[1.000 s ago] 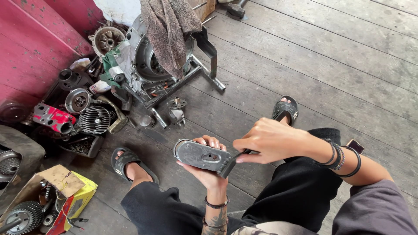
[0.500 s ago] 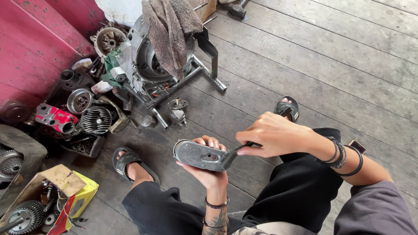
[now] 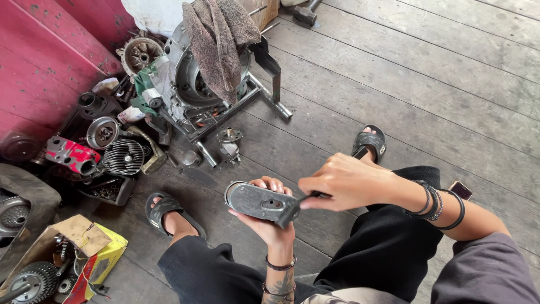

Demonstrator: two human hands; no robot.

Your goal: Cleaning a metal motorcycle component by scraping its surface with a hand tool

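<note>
My left hand [image 3: 270,222] holds a flat oval grey metal cover [image 3: 256,201] from below, fingers curled over its far edge. My right hand [image 3: 346,183] grips a thin dark tool [image 3: 292,208] whose flat end rests against the cover's near right edge. Both hands hover above my lap over the wooden plank floor [image 3: 405,73]. My feet in black sandals [image 3: 369,141] rest on the planks to either side.
An engine on a metal stand [image 3: 208,84] with a brown rag [image 3: 219,39] draped over it sits ahead. Loose engine parts, a finned cylinder [image 3: 124,157] and a red part [image 3: 70,155] lie left by a red wall. A yellow box [image 3: 84,259] of gears is at lower left.
My right hand has shifted slightly right and back along the cover's edge with the tool. The left hand keeps the cover almost still.
</note>
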